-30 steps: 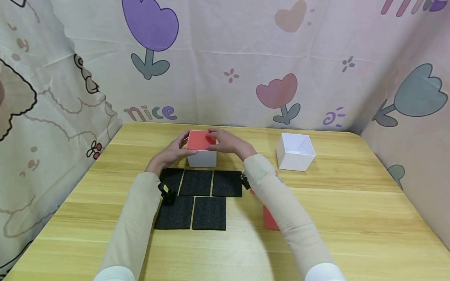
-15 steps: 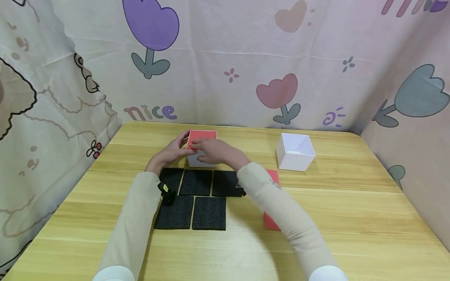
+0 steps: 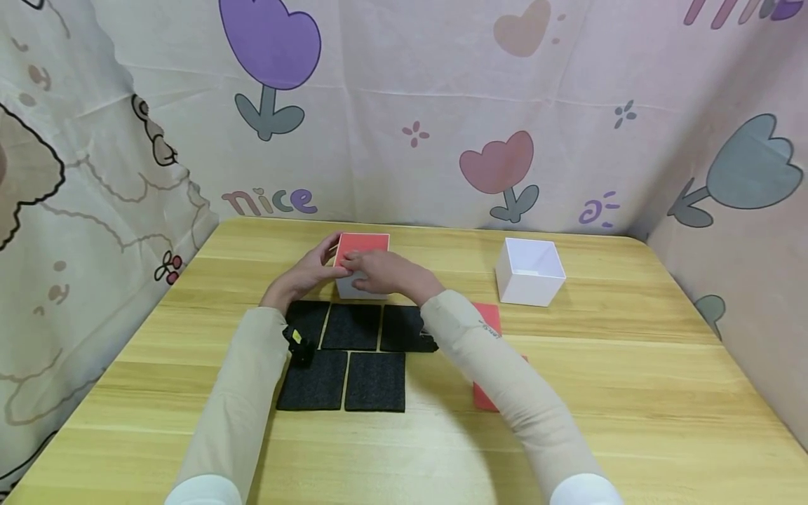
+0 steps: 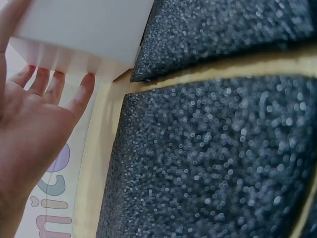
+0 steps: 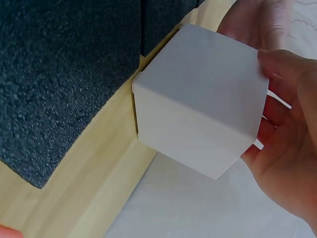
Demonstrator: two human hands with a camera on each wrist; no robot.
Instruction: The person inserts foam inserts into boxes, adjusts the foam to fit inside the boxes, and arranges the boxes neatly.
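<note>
In the head view, a white box (image 3: pixel 362 288) with a red square pad (image 3: pixel 364 243) across its top stands at the back left of the table. My left hand (image 3: pixel 306 275) holds it from the left, fingers against the side and thumb at the front top edge. My right hand (image 3: pixel 381 271) presses on the pad near its front left corner, with the thumb low over the front face. In the right wrist view, red shows between the fingers of the right hand (image 5: pixel 290 134). The left wrist view has the left hand's fingertips (image 4: pixel 87 79) touching the box wall.
Several black felt-like square pads (image 3: pixel 375 382) lie in two rows just in front of the box. A second white box (image 3: pixel 529 280), open at the top, stands at the back right. Red pads (image 3: pixel 488 315) lie on the table (image 3: pixel 631 393), partly hidden under my right sleeve.
My right hand has shifted left from the pad's right edge to its front left part, then stays nearly still. The left hand and box have hardly moved.
</note>
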